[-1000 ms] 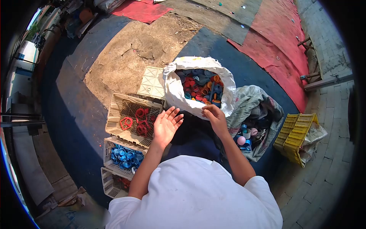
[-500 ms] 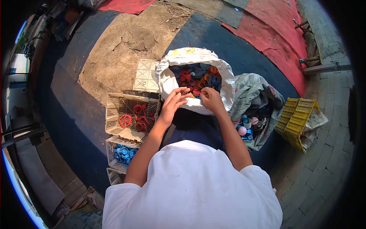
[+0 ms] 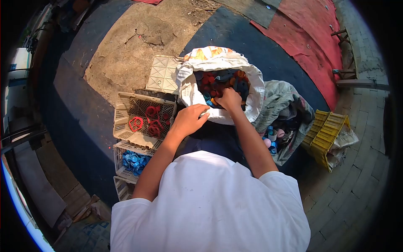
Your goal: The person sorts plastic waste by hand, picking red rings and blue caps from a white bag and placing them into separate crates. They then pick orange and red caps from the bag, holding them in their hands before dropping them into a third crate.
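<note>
While the right hand (image 3: 230, 100) is sunk among the mixed red, blue and orange plastic bottle caps (image 3: 216, 80) inside the white woven sack (image 3: 188, 91), its fingertips are buried, so its grip cannot be told. The left hand (image 3: 189, 119) hovers at the sack's near rim, fingers loosely curled, nothing visibly held, just beside the cream plastic lattice crate (image 3: 124, 110).

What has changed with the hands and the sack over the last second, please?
The left hand moved from above the crate of red pieces, palm open, to the near rim of the white sack, fingers now curled. The right hand went from the rim down into the mixed caps; whether it grips any cannot be told. The sack, that crate and the yellow crate stayed in place.
</note>
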`<state>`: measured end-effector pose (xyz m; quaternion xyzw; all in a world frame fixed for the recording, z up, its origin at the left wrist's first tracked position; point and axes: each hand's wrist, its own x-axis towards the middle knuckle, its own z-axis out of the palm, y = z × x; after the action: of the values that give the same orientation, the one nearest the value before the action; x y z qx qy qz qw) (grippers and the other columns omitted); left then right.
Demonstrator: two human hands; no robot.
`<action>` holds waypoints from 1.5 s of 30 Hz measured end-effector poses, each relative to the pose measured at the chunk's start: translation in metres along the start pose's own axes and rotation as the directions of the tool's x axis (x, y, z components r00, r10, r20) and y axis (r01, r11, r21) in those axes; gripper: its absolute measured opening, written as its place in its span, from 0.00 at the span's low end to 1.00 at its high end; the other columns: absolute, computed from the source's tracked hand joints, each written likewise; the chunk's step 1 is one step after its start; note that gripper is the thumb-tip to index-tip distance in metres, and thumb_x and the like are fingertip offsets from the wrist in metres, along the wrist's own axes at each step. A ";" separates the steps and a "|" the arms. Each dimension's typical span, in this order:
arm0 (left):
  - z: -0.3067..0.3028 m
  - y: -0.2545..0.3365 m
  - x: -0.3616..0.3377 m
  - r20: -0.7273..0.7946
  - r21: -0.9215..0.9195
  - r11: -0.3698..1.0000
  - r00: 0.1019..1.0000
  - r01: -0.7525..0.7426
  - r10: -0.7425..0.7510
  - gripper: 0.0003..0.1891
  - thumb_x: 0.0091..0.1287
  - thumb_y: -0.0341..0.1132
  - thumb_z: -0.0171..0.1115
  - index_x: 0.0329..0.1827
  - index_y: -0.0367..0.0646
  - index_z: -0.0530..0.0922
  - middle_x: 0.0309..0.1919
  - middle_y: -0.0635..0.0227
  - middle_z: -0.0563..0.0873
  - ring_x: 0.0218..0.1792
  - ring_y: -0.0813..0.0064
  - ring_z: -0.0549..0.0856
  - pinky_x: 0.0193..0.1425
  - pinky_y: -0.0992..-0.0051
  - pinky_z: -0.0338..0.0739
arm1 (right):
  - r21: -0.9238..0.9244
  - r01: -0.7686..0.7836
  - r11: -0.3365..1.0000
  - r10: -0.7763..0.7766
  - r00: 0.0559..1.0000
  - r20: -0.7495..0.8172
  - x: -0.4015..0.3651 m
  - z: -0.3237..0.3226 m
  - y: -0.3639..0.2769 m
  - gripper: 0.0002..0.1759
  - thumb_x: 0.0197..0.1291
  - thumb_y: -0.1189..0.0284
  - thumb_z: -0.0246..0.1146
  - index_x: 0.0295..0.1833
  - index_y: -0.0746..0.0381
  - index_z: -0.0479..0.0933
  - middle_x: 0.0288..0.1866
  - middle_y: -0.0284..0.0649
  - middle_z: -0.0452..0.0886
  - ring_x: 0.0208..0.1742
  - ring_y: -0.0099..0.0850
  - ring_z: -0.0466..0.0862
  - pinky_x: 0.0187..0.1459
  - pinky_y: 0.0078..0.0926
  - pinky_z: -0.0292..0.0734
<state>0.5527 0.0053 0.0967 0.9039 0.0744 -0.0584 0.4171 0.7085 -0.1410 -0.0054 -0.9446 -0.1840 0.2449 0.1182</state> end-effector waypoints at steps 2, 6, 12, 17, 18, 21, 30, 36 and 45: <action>0.000 0.000 -0.004 -0.005 -0.015 1.000 1.000 -0.015 0.014 0.14 0.69 0.40 0.64 0.52 0.42 0.84 0.50 0.60 0.89 0.50 0.57 0.87 0.55 0.62 0.82 | 0.049 -0.023 0.999 0.023 1.000 0.000 0.002 0.003 0.001 0.21 0.48 0.53 0.76 0.41 0.58 0.90 0.44 0.45 0.89 0.48 0.44 0.89 0.51 0.44 0.84; 0.004 -0.001 -0.009 -0.014 0.003 0.998 0.998 -0.057 0.057 0.15 0.70 0.39 0.64 0.54 0.42 0.84 0.55 0.60 0.87 0.58 0.57 0.85 0.63 0.62 0.79 | 0.171 -0.059 0.983 0.050 0.997 0.059 -0.001 -0.005 0.009 0.20 0.49 0.54 0.75 0.41 0.58 0.91 0.41 0.47 0.90 0.47 0.44 0.90 0.51 0.41 0.84; 0.003 0.001 -0.011 -0.011 -0.005 0.999 0.999 -0.052 0.052 0.15 0.71 0.40 0.64 0.55 0.42 0.84 0.57 0.60 0.87 0.62 0.57 0.83 0.66 0.62 0.77 | 0.279 -0.094 0.956 0.104 0.994 -0.020 -0.010 -0.009 0.014 0.16 0.52 0.58 0.72 0.40 0.58 0.91 0.46 0.44 0.89 0.49 0.44 0.89 0.51 0.42 0.84; 0.000 0.004 -0.010 -0.038 -0.049 0.997 0.998 -0.051 0.050 0.14 0.71 0.39 0.64 0.54 0.42 0.84 0.55 0.61 0.87 0.60 0.57 0.84 0.64 0.63 0.78 | 0.365 0.086 0.927 0.014 0.965 -0.263 -0.013 -0.003 0.028 0.18 0.53 0.59 0.69 0.40 0.61 0.91 0.46 0.47 0.87 0.47 0.46 0.88 0.51 0.42 0.83; 0.000 0.004 -0.009 -0.055 -0.059 0.996 0.997 -0.060 0.057 0.13 0.70 0.39 0.64 0.53 0.42 0.84 0.54 0.61 0.88 0.58 0.57 0.85 0.63 0.63 0.79 | 0.408 0.107 0.907 0.012 0.961 -0.277 -0.014 -0.005 0.029 0.17 0.53 0.59 0.69 0.40 0.62 0.91 0.45 0.47 0.87 0.46 0.45 0.88 0.50 0.40 0.83; 0.000 0.006 -0.009 -0.082 -0.115 0.992 0.995 -0.058 0.048 0.12 0.70 0.37 0.65 0.52 0.42 0.84 0.53 0.60 0.88 0.56 0.57 0.86 0.61 0.63 0.80 | 0.544 0.153 0.825 0.018 0.955 -0.296 -0.022 -0.012 0.028 0.16 0.55 0.61 0.71 0.40 0.64 0.90 0.42 0.45 0.88 0.41 0.39 0.89 0.45 0.35 0.84; 0.002 0.008 0.011 -0.162 -0.695 0.718 0.965 0.039 -0.209 0.17 0.74 0.37 0.62 0.62 0.41 0.80 0.58 0.62 0.85 0.60 0.69 0.84 0.62 0.72 0.77 | 0.954 0.107 0.282 0.029 0.992 -0.119 -0.061 -0.039 0.014 0.13 0.66 0.70 0.72 0.51 0.68 0.87 0.37 0.35 0.89 0.33 0.19 0.84 0.37 0.16 0.81; -0.007 0.032 0.035 0.220 -0.945 -0.274 0.966 0.178 -0.133 0.25 0.80 0.49 0.55 0.71 0.42 0.69 0.62 0.59 0.80 0.63 0.67 0.80 0.71 0.65 0.75 | 0.723 0.486 0.491 -0.113 0.858 -0.501 -0.100 -0.074 -0.025 0.12 0.62 0.76 0.73 0.50 0.69 0.87 0.40 0.39 0.88 0.33 0.22 0.86 0.38 0.20 0.83; 0.014 0.020 0.044 0.251 -0.855 -0.490 0.963 0.172 -0.101 0.17 0.82 0.41 0.52 0.65 0.41 0.74 0.57 0.59 0.83 0.59 0.62 0.83 0.60 0.67 0.83 | 0.517 0.619 0.591 -0.232 0.744 -0.626 -0.123 -0.086 -0.049 0.13 0.54 0.78 0.78 0.45 0.64 0.87 0.42 0.41 0.87 0.41 0.33 0.88 0.43 0.29 0.84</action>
<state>0.5988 -0.0144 0.0946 0.0895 0.2008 -0.0411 0.9747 0.6380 -0.1583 0.1345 -0.7791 -0.2698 0.0072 0.5659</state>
